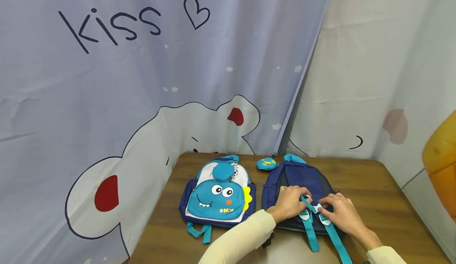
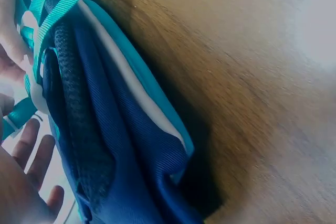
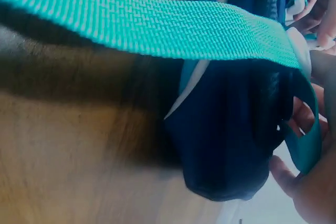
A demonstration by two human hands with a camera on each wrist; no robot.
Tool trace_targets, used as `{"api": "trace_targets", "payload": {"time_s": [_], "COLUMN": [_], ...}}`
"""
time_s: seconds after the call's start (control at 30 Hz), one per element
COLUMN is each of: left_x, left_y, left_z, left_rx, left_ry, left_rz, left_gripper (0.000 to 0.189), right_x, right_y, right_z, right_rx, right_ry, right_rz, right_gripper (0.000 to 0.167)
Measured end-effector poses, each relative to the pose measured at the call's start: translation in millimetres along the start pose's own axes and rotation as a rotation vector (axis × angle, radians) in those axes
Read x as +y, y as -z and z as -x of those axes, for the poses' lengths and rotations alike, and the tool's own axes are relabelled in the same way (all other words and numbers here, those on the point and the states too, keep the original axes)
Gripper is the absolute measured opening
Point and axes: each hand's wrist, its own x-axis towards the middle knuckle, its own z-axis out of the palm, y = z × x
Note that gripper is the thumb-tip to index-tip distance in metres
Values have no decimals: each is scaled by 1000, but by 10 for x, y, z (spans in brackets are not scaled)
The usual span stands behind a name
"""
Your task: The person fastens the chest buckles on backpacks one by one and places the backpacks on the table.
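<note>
A navy backpack (image 1: 303, 177) lies on the table with its back panel and teal webbing straps (image 1: 310, 232) facing up. My left hand (image 1: 289, 201) pinches a short teal strap (image 1: 306, 202) near the middle of the panel. Just right of it, my right hand (image 1: 342, 212) holds a white plastic buckle (image 1: 316, 208) between thumb and fingers. Two more white strap adjusters (image 1: 324, 219) sit just below. In the left wrist view, several fingers (image 2: 39, 161) of the left hand are spread beside the bag. A wide teal strap (image 3: 157, 27) crosses the right wrist view and partly hides the bag.
A second backpack (image 1: 217, 200), teal and white with a cartoon monster face, lies to the left. A small round teal pouch (image 1: 266, 164) sits at the back between the bags. The wooden table (image 1: 384, 200) backs onto printed curtains (image 1: 213, 58).
</note>
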Motion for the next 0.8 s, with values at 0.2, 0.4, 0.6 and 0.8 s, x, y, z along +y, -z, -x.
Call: {"api": "trace_targets", "payload": {"time_s": [0.2,0.4,0.6,0.8], "left_x": [-70,-131,-219,-252], "left_y": [-15,13,13,28], "left_z": [66,121,185,209], "left_rx": [35,41,52,49], "left_ry": [16,56,93,74], "left_rz": [17,52,117,150], "left_gripper": [16,10,14,12], "right_x": [-171,-310,-336,-314], "right_y": [35,0,-75,-113], "right_z": [-59,-127,-116,-102], "right_rx": [-101,-163,-185,-206], "right_ry": [-49,-49,-43,-47], "right_rz": [48,42,49,92], "right_gripper": [22,27,26,24]}}
